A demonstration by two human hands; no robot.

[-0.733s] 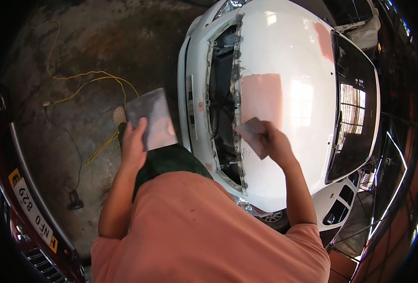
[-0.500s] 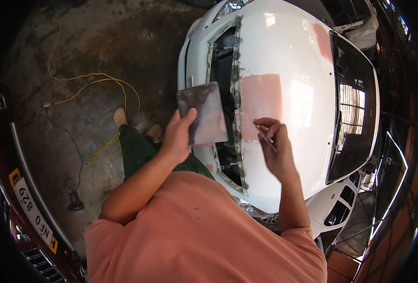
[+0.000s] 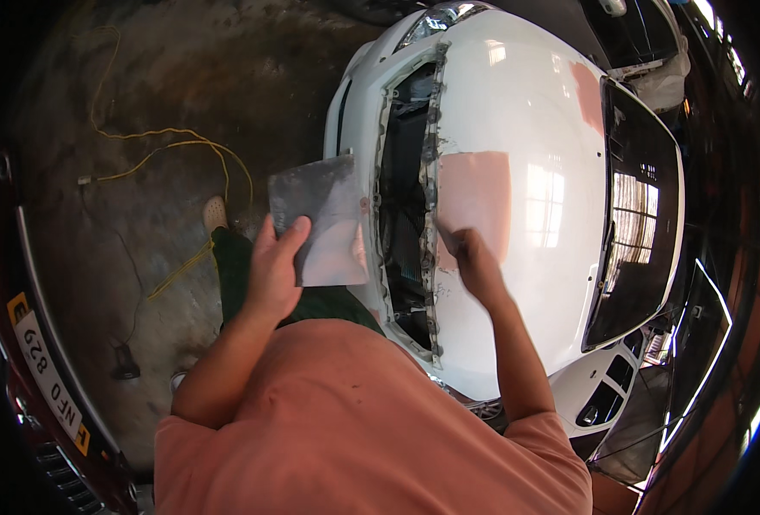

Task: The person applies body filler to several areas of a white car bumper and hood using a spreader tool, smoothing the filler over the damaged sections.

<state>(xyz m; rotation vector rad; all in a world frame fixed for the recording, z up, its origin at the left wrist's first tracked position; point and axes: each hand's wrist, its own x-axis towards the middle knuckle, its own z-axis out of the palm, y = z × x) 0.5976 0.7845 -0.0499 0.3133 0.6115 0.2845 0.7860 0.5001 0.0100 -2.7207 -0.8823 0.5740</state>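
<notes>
My left hand (image 3: pixel 277 262) grips a flat grey metal plate (image 3: pixel 333 223) by its near left side, thumb on top. The plate is held in front of the white car's nose. My right hand (image 3: pixel 479 264) is closed around a thin, dark spreader (image 3: pixel 447 236), mostly hidden by the fingers. Its tip is by the hood's front edge, over a pinkish filler patch (image 3: pixel 478 193); whether it touches cannot be made out. This patch lies on the white hood (image 3: pixel 521 120). Farther back, near the windshield, is another pink patch (image 3: pixel 587 99).
An open gap (image 3: pixel 405 193) with a jagged metal edge runs along the car's front. A yellow cord (image 3: pixel 174 135) lies on the dark floor (image 3: pixel 174 77) at left. A dark red vehicle (image 3: pixel 11 249) stands at far left, and another white car (image 3: pixel 594 390) at lower right.
My left hand and the plate have moved left, away from the hood. My right hand has shifted left and slightly down to the hood's front edge, and its wrist has turned.
</notes>
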